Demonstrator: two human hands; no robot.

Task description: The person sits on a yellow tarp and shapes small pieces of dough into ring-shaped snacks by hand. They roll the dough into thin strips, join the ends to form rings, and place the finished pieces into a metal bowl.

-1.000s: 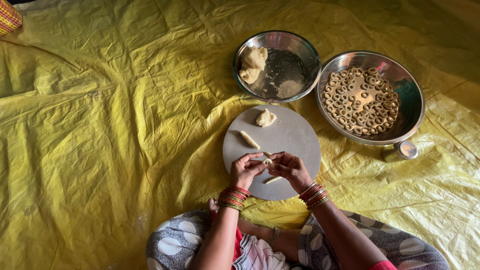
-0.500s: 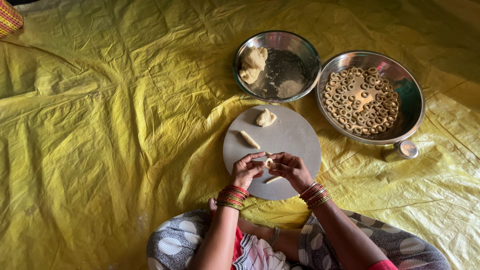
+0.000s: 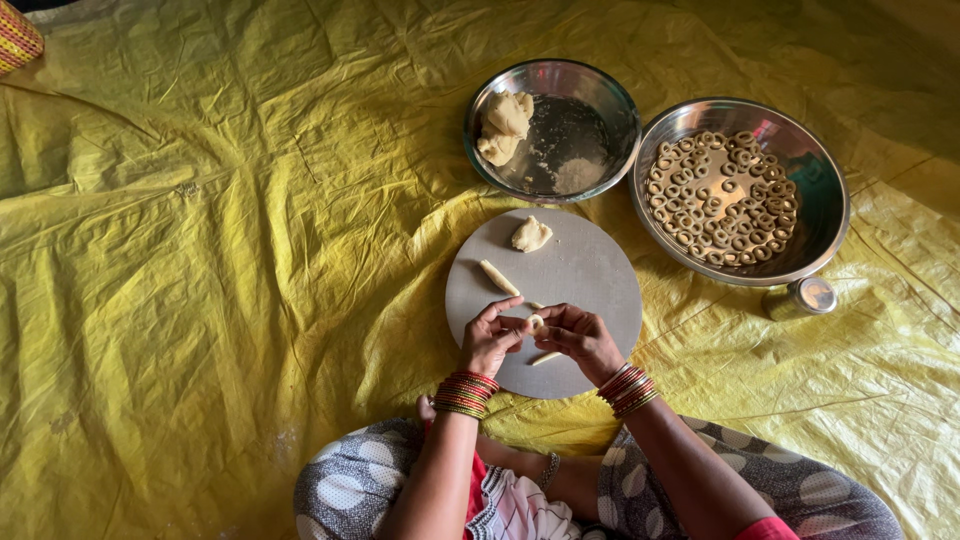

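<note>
step: shaping a dough ring [image 3: 535,322], judged from the pinch; its ends look not yet joined.
left hand [image 3: 490,340]: fingers clamped on the ring's left side.
right hand [image 3: 578,338]: fingers clamped on its right side.
ring place: above the board [image 3: 600,270], near its 6 o'clock edge.
nearby: dough strip [image 3: 499,278] at 10 o'clock of the hands, lump [image 3: 531,235] at 12.
bowls: dough bowl [image 3: 600,95] at 12; ring bowl [image 3: 815,215], full of rings, at 2.
next move calls for: a firm pinch to seal, i judge.
</note>
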